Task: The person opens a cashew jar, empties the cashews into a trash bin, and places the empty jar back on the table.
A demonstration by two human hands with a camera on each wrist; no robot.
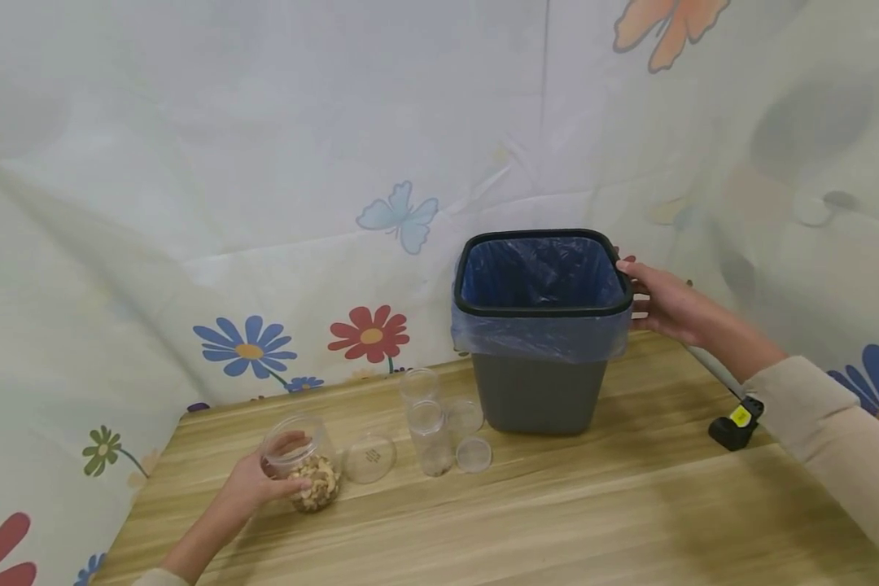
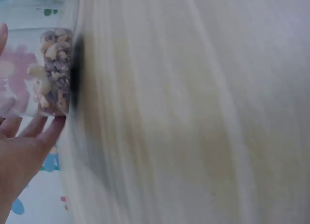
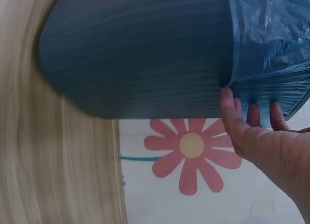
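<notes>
My left hand (image 1: 260, 484) grips a clear open jar (image 1: 321, 443) at the left of the table. Mixed nuts (image 2: 55, 73) fill its lower part, and the fingers wrap its side. Whether the jar's base touches the table, I cannot tell. On the right, my right hand (image 1: 666, 305) holds the black rim of a grey trash bin (image 1: 538, 395), with the thumb on the rim and the fingers along the outside. A translucent blue bag (image 1: 542, 335) lines the bin and folds over its edge. In the right wrist view the fingertips (image 3: 226, 95) touch the bag-covered side.
Between jar and bin, a clear round lid (image 1: 369, 457) lies flat beside two clear containers, the nearer a tall one (image 1: 432, 448). A small lid (image 1: 474, 455) and another clear lid (image 1: 465, 416) lie near the bin. At right sits a black device (image 1: 736, 425) with a cable.
</notes>
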